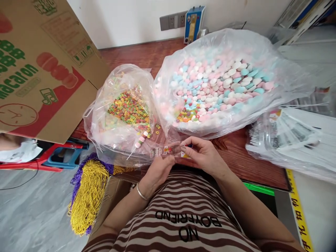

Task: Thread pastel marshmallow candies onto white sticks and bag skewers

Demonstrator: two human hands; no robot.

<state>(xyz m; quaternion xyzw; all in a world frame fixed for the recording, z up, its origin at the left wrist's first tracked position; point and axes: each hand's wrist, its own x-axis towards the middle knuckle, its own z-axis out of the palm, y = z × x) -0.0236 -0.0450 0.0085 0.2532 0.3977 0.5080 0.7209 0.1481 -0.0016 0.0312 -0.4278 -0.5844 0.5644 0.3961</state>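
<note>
My left hand point(159, 171), with a bracelet at the wrist, is closed on the near side of a small clear printed wrapper point(159, 151). My right hand point(203, 155) pinches the other end of the same wrapper between thumb and fingers. Just left of the hands, a candy stick point(140, 141) with pink, white and green pieces on a white stick rests at the edge of a clear bag point(98, 108). Inside that bag lie many small coloured ring candies point(128, 108). A few loose rings sit beside it.
A large clear bag point(283, 80) of pastel candies point(207, 87) fills the table's back right. White sticks and wrappers point(294, 133) lie at the right. A cardboard box point(60, 45) stands left; gold and purple beads point(88, 196) hang below. A blue device point(194, 24) stands by the wall.
</note>
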